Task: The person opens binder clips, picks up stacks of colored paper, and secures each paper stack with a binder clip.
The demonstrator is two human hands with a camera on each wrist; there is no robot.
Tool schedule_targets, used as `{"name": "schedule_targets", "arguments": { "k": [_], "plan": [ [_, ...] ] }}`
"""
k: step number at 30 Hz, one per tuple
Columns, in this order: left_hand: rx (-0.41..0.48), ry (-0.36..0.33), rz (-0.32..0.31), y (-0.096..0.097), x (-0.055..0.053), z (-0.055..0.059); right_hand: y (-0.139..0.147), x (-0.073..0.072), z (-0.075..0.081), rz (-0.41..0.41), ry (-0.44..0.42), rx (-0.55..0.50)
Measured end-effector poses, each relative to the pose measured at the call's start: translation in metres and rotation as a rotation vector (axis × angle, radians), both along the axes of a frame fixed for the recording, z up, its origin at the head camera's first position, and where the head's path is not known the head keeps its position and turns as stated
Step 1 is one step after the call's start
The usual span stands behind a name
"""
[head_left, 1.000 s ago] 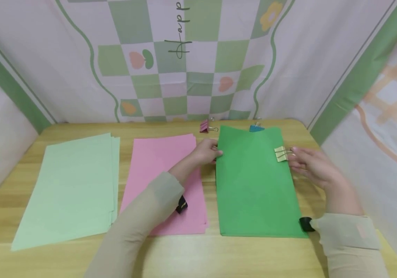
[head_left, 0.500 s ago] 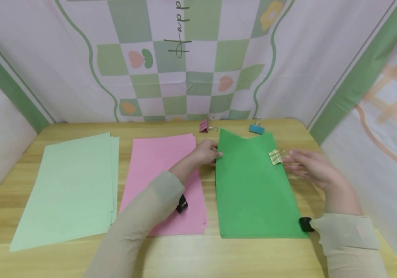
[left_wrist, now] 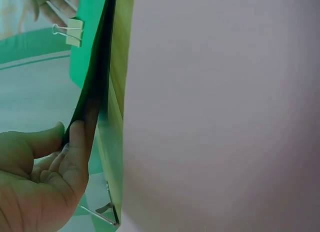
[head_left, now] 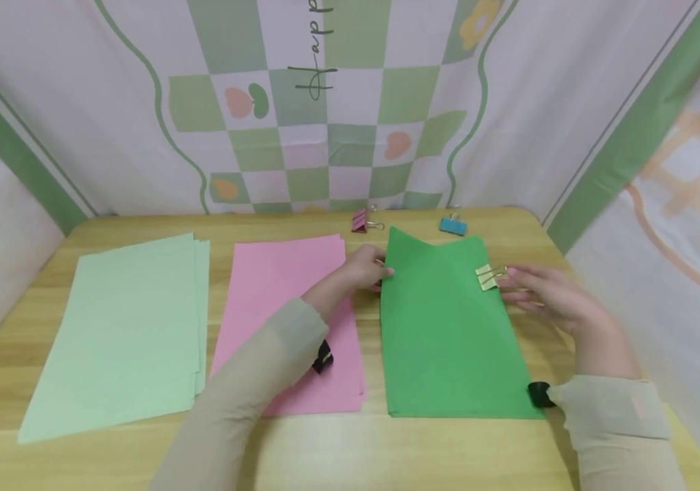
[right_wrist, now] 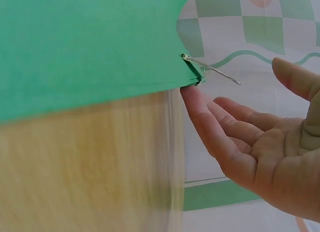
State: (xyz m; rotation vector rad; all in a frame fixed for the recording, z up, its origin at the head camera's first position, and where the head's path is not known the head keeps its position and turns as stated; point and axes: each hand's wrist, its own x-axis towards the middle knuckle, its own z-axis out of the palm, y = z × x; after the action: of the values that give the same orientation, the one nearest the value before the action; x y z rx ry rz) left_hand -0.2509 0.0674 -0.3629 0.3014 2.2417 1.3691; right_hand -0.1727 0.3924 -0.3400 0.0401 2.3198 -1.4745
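A stack of dark green paper (head_left: 448, 334) lies at the right of the table, its far edge sagging in the middle. My left hand (head_left: 367, 267) pinches its left edge, thumb above and fingers underneath, as the left wrist view shows. A yellow binder clip (head_left: 487, 277) sits on the stack's right edge near the far corner, wire handles pointing outward. Beside it is my right hand (head_left: 549, 293). In the right wrist view its index fingertip (right_wrist: 190, 95) is right under the clipped edge, fingers extended, and the thumb (right_wrist: 295, 76) stands apart from the clip's handle.
Pink sheets (head_left: 282, 286) lie in the middle under my left forearm, and pale green sheets (head_left: 135, 327) at the left. A pink binder clip (head_left: 359, 221) and a blue one (head_left: 452, 226) stand at the back edge. Patterned cloth (head_left: 350, 102) hangs behind.
The green stack's right side and the yellow clip have shifted left, and its far edge has bowed down, uncovering the blue clip. My right hand moved slightly left; my left hand stayed.
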Motion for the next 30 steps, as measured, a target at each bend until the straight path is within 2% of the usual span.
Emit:
{"name": "schedule_targets", "arguments": {
  "k": [11, 15, 22, 30],
  "plan": [
    [-0.070, 0.013, -0.115, -0.004, -0.004, 0.004, -0.003, 0.003, 0.002, 0.011, 0.002, 0.074],
    [-0.068, -0.007, -0.137, -0.006, -0.006, 0.004, -0.003, 0.004, 0.002, 0.020, 0.010, 0.093],
    [-0.029, -0.116, -0.097, -0.014, -0.009, 0.004, -0.002, 0.004, 0.000, 0.024, 0.008, 0.091],
    [0.057, -0.180, -0.063, -0.030, -0.011, 0.004, -0.001, 0.004, 0.000, 0.028, 0.011, 0.097]
  ]
}}
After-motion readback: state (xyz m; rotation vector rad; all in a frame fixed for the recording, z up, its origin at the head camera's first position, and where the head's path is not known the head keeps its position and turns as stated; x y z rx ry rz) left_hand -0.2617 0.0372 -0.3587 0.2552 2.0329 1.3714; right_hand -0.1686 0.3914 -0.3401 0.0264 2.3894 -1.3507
